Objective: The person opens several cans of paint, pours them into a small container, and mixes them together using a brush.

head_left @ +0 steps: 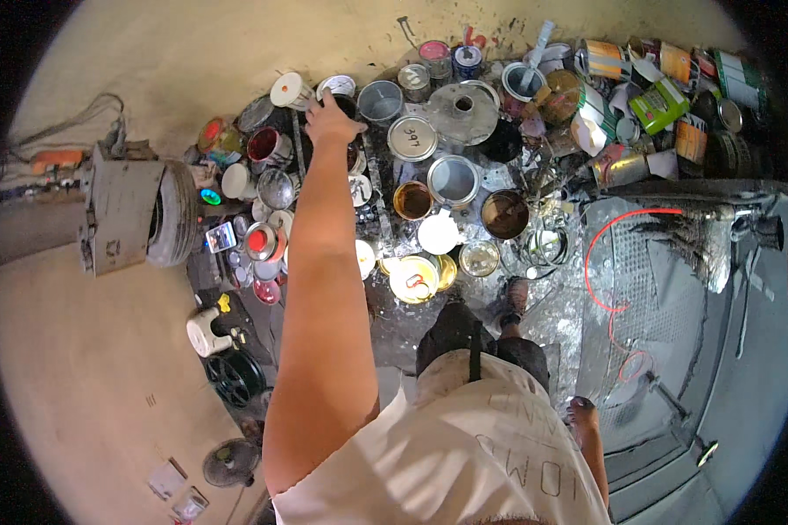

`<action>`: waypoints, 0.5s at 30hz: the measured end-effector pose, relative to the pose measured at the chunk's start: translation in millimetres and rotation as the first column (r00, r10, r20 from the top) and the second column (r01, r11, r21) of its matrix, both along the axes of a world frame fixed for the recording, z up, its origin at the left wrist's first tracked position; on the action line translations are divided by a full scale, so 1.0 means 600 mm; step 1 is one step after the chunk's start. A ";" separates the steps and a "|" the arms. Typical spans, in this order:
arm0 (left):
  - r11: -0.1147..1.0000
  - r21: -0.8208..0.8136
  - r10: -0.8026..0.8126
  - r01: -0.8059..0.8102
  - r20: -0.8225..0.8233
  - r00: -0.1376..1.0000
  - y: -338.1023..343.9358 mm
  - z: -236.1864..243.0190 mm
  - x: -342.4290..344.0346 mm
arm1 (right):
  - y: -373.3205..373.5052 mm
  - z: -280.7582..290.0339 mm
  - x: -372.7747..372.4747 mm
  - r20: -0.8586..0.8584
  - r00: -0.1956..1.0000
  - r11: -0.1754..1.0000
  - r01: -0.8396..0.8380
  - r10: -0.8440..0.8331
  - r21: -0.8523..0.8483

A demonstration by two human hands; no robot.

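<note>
My left hand (333, 122) reaches to the back of the cluttered cans, its bent fingers around the rim of a dark can (344, 104). A white lidded tub (285, 90) stands left of it, a grey empty can (380, 100) to its right, and a lidded can with handwriting (411, 136) to the lower right. My right hand (581, 411) hangs low beside my body, at the right, with dark-smudged fingers too small to make out; no held object shows.
Paint cans, some open, cover the bench around an orange-topped can (259, 242). A tyre (171, 220) on a grey machine stands left, a white stool (204, 332) and fan (229, 461) lower left. A red hose (595, 247) loops at the right.
</note>
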State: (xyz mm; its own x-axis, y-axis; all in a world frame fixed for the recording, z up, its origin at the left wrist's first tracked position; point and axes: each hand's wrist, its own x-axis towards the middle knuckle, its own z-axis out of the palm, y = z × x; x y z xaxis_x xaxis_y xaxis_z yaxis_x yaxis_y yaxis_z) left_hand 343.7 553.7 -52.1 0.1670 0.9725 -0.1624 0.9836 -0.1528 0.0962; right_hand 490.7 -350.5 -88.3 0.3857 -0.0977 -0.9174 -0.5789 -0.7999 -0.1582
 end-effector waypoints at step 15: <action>0.844 0.535 -0.415 0.044 0.599 0.684 -0.078 0.172 -0.183 | 0.060 -0.086 -0.027 0.035 0.989 0.983 -0.145 0.142 0.114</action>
